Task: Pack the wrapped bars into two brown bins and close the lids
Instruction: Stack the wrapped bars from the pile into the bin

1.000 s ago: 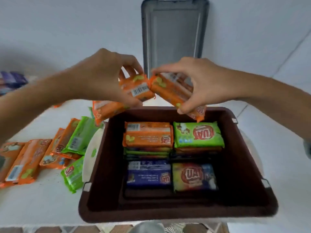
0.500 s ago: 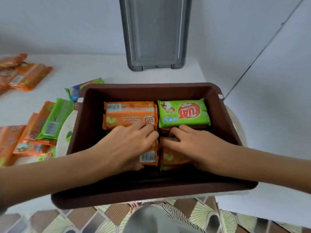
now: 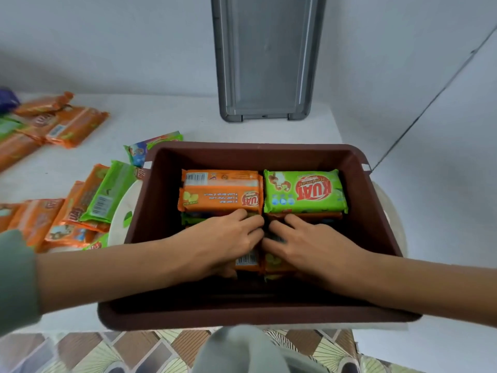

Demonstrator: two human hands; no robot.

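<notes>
A brown bin (image 3: 150, 200) sits on the white table in front of me. In its far half, an orange wrapped bar (image 3: 220, 195) and a green wrapped bar (image 3: 305, 192) top two stacks. My left hand (image 3: 223, 238) lies flat on an orange bar (image 3: 247, 261) in the near left of the bin. My right hand (image 3: 309, 240) lies flat on another orange bar (image 3: 274, 262) beside it. The fingertips of both hands reach the far stacks. Both near bars are mostly hidden under my hands.
A grey lid (image 3: 265, 57) leans upright against the wall behind the bin. Loose orange and green bars (image 3: 80, 208) lie left of the bin, with more orange bars (image 3: 61, 125) at the far left. A white round object (image 3: 121, 219) pokes out under the bin. Patterned floor lies below the table edge.
Both hands came down from above the bin with an orange bar each and set them in the near half. They now rest flat on those bars.
</notes>
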